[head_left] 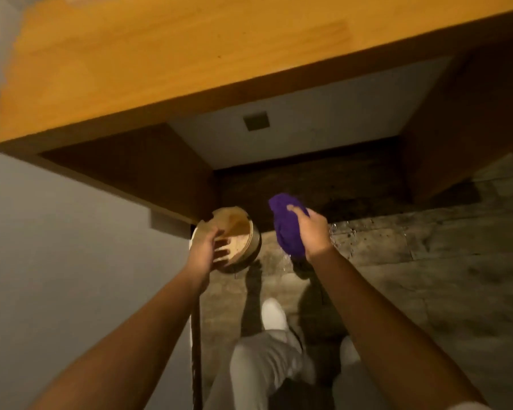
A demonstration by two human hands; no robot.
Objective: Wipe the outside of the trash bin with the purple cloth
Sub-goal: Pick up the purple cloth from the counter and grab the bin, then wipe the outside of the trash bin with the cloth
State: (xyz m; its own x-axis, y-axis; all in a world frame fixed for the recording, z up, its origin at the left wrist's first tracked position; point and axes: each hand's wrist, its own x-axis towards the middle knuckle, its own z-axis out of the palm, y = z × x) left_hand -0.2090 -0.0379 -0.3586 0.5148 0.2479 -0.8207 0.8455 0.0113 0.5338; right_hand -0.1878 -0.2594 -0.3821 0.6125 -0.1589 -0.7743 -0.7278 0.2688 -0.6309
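Observation:
A small round trash bin (238, 232) with a translucent tan wall is held up off the floor, its mouth tilted toward me. My left hand (205, 249) grips its near rim, fingers showing through the wall. The purple cloth (285, 229) is bunched up in my right hand (312, 233), which holds it just right of the bin, a small gap apart from it. Part of the cloth hangs below the hand.
A wooden desk top (172, 69) juts out overhead, with a dark recess (308, 184) beneath it. A grey wall (57, 247) stands at the left. The stone-tile floor (427, 276) spreads right. My legs and a white shoe (273, 315) are below.

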